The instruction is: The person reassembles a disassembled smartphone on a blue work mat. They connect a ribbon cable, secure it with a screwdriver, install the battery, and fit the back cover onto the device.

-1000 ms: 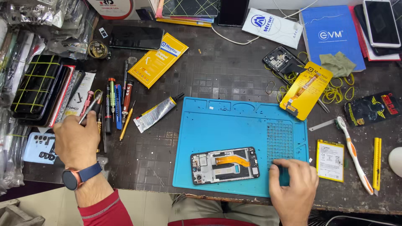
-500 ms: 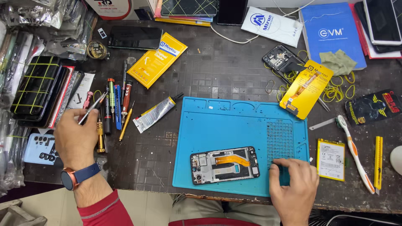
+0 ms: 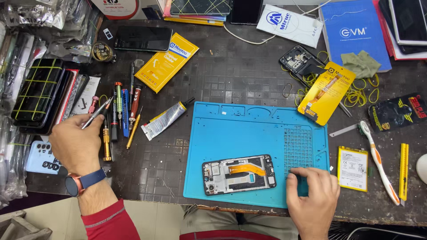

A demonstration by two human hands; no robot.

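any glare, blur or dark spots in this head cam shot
Head view: even overhead light with only soft shadows under the left hand and right hand; mild glare on the dark phone screen and the clear plastic bags at top left; the opened phone on the blue mat is sharp; no motion blur; the edges bow slightly.

Bright, even light falls from overhead on the dark surface [image 3: 231, 80]; shadows are short and soft. Mild glare shows on the plastic bags [image 3: 49, 18]. Focus is sharp, edges slightly bowed.
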